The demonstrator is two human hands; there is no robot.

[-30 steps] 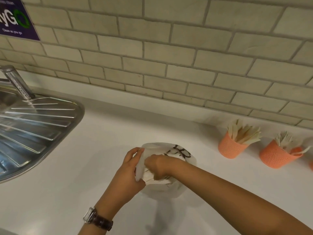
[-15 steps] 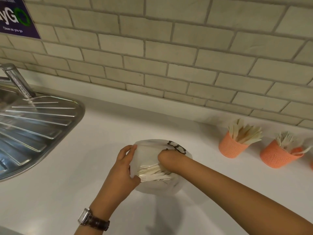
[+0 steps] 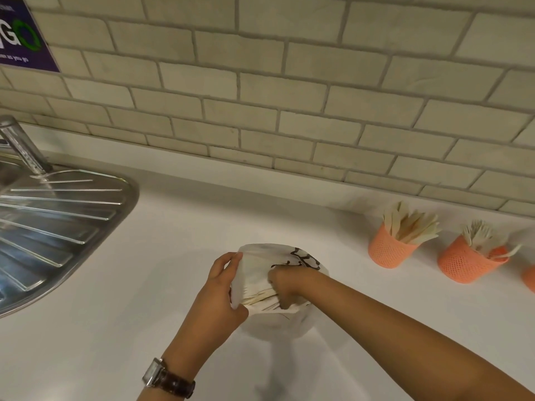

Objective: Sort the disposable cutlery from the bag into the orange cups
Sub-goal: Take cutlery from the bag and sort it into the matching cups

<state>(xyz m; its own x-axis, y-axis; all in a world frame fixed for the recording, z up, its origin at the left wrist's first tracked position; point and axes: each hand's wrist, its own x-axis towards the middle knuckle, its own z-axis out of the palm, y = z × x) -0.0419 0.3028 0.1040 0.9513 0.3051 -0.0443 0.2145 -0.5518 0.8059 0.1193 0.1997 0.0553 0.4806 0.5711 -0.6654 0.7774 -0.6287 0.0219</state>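
Note:
A white plastic bag (image 3: 260, 261) with black print sits on the white counter at centre. My left hand (image 3: 220, 290) grips its left edge and holds the mouth apart. My right hand (image 3: 285, 285) is plunged into the bag among pale wooden cutlery (image 3: 260, 299); its fingers are hidden, so I cannot tell what they hold. To the right near the wall stand orange mesh cups: one (image 3: 388, 250) holds flat wooden pieces, another (image 3: 463, 264) holds forks. A sliver of a third cup (image 3: 529, 277) shows at the right edge.
A steel sink drainer (image 3: 58, 227) with a tap (image 3: 23, 149) fills the left side. A tiled wall (image 3: 289, 96) backs the white counter (image 3: 115, 328). A purple sign (image 3: 20, 39) hangs at the top left.
The bag has been pulled wider by my left hand and my right hand has shifted inside it among the cutlery. The cups have not moved.

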